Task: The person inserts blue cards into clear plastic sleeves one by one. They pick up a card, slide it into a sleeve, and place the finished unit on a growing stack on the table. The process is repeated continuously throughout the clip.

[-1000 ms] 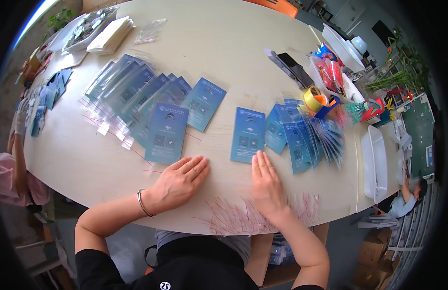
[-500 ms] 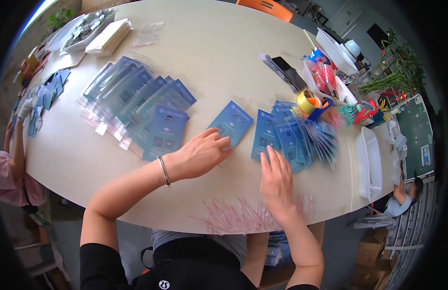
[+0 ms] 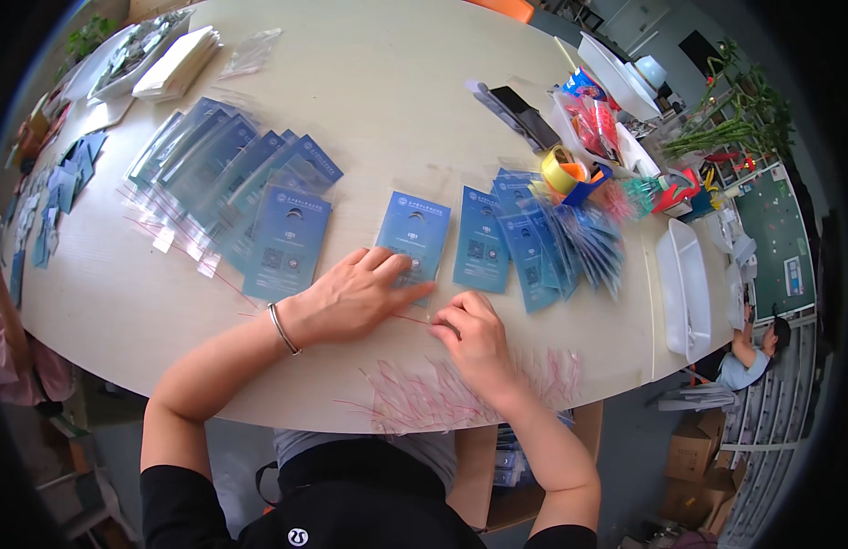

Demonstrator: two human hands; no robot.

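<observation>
A blue printed card in a clear plastic bag (image 3: 418, 220) lies upright in front of me. My left hand (image 3: 355, 291) rests on its lower part, fingers bent and thumb stretched out apart from them. At the bag's lower edge, my right hand (image 3: 474, 334) pinches the end of a thin red-lined strip (image 3: 411, 319) between thumb and fingertips. The strip runs left beneath my left hand, which hides part of it. Just right of this bag lies another bagged blue card (image 3: 482, 240), beside a fanned stack of them (image 3: 570, 242). More bagged cards (image 3: 287, 240) overlap on the left.
Loose red-lined clear strips (image 3: 415, 393) are heaped along the near table edge. On the right are a dark phone (image 3: 523, 114), a yellow tape roll (image 3: 559, 172) and a white tray (image 3: 683, 288). White packets (image 3: 177, 64) sit far left. Other people work at both sides.
My right hand has moved left from the right-hand stack and closed at the middle bag's lower edge. The middle card has turned from tilted to nearly straight. The whole view has shifted slightly.
</observation>
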